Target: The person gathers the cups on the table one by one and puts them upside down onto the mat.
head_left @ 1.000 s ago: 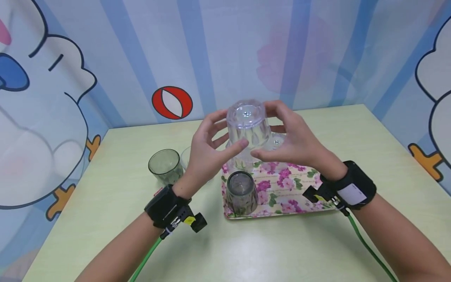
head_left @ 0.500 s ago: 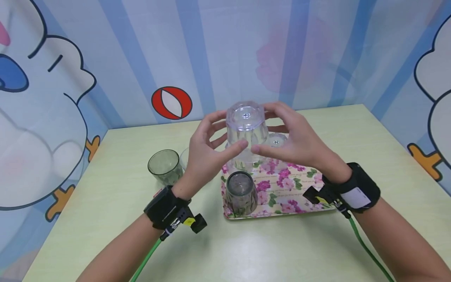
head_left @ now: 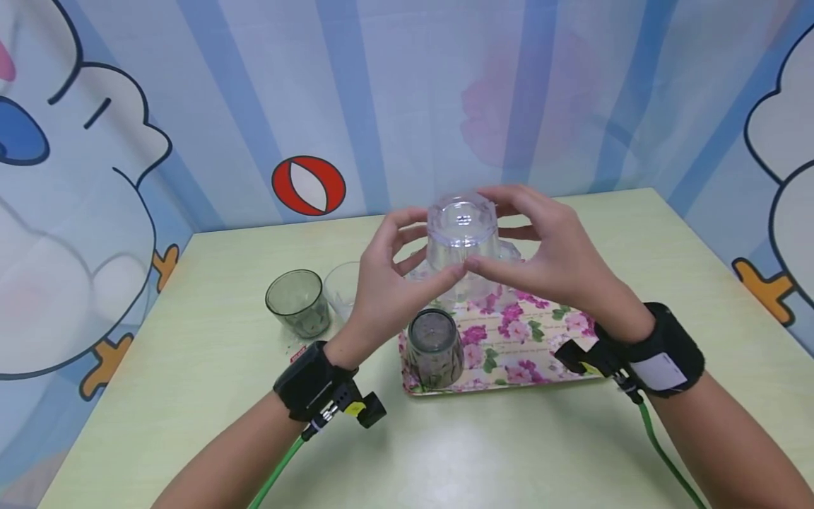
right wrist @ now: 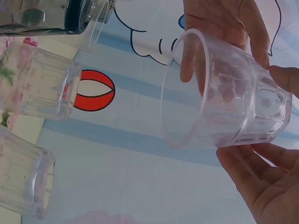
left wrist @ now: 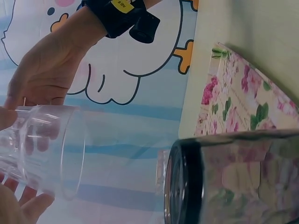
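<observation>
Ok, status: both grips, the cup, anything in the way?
Left grip, right grip: both holding clear cup. Cup mouth-down, above tray. Possibly in the way: grey glass, two more cups on tray.

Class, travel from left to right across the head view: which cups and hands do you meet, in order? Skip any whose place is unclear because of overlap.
Green cup → partly hidden clear cup → left hand → upside-down clear cup between the hands → right hand.
</observation>
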Motion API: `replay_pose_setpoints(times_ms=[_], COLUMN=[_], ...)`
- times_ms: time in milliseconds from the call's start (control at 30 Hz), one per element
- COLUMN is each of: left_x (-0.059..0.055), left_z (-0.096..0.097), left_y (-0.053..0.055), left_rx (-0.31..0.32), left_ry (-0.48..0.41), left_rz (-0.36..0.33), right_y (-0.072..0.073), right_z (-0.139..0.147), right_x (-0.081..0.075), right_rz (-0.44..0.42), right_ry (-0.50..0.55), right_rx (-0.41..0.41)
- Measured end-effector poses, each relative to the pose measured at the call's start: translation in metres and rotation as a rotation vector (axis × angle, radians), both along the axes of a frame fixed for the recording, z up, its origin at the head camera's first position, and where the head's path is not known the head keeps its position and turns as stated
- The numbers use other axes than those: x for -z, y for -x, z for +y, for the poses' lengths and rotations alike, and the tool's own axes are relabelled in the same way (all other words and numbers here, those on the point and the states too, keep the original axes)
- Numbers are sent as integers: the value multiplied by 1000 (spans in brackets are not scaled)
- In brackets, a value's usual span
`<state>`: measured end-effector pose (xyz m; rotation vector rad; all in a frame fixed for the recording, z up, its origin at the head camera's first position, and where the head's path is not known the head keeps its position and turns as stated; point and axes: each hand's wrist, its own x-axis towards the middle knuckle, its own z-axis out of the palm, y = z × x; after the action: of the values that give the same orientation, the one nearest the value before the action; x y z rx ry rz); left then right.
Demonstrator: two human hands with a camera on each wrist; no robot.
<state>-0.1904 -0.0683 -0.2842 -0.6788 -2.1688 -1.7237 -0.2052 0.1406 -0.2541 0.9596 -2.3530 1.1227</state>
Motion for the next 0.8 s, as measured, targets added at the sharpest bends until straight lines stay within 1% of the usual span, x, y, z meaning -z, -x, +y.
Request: replay_pose_setpoints(times_ms=[133,233,367,467,633,800], left_x=[5,7,8,8,9,15], left_z=[7,13,23,32,47,63], left_y=[-1,0,-1,-1,1,3], left_rx=[14,30,43,39,49,49], left_ry=[-8,-15,-18,-1,13,-2], left_rz=[-28,-43,-72,-89,-132,-182], right_y=[-3,-6,-10,-12,-12,-9], right_z=[8,14,23,30,43,56], right_x=[1,2,1,-2,-6,-6], right_rz=[-22,-53,-111,-159,-224,-276], right_ry=[-39,-60,-77,-89,-115,-150], right_rx=[24,46,67,76,77,90])
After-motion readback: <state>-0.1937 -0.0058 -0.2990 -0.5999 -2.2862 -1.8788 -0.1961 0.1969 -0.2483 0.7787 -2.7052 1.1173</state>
